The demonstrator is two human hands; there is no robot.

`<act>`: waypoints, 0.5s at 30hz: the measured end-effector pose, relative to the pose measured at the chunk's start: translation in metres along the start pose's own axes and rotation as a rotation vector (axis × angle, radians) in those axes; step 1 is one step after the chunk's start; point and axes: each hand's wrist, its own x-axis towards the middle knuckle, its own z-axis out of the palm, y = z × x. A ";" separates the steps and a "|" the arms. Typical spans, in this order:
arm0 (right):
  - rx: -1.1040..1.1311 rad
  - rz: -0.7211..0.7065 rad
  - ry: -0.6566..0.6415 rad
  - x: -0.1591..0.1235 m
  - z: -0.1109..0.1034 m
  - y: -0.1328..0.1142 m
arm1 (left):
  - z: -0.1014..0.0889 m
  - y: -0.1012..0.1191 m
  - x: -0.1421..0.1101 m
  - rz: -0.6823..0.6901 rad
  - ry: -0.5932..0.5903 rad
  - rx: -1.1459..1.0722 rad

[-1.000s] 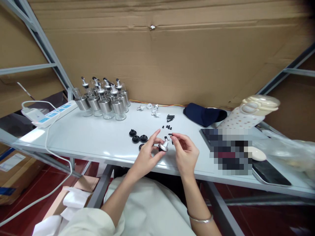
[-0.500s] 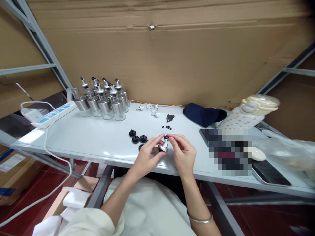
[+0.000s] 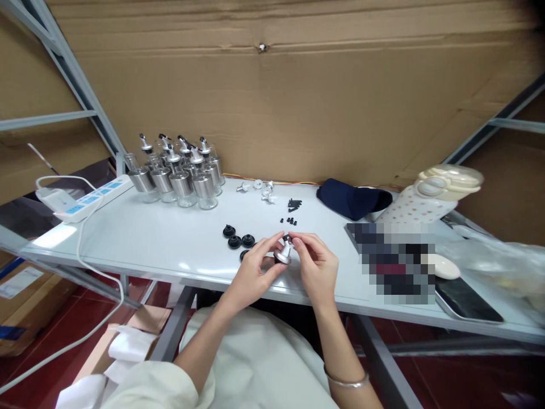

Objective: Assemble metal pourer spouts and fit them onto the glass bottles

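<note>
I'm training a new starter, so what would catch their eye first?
Probably the silver-sleeved clear glass bottles clustered back left on the white table. Next, the silver, black-based pourer in the left hand, front centre, right hand at its tip; then the dotted white flask with cream lid, right.

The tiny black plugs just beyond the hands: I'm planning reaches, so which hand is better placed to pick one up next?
Probably the right. The left hand supports the metal pourer by its base, while the right hand only pinches at its black tip, close to the plugs.
</note>
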 end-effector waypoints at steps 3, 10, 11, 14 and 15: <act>0.005 -0.014 -0.037 0.000 0.000 0.001 | 0.000 0.000 0.000 -0.019 0.005 -0.021; -0.032 -0.058 -0.083 -0.001 -0.001 0.000 | 0.001 -0.006 0.000 -0.098 0.060 -0.170; -0.046 -0.081 -0.098 -0.002 -0.001 -0.001 | 0.002 -0.006 0.000 -0.111 0.072 -0.196; -0.069 -0.135 -0.158 -0.005 -0.001 -0.002 | 0.002 -0.005 0.000 -0.118 0.100 -0.246; -0.064 -0.133 -0.176 -0.006 0.000 -0.002 | 0.001 -0.005 0.000 -0.109 0.109 -0.240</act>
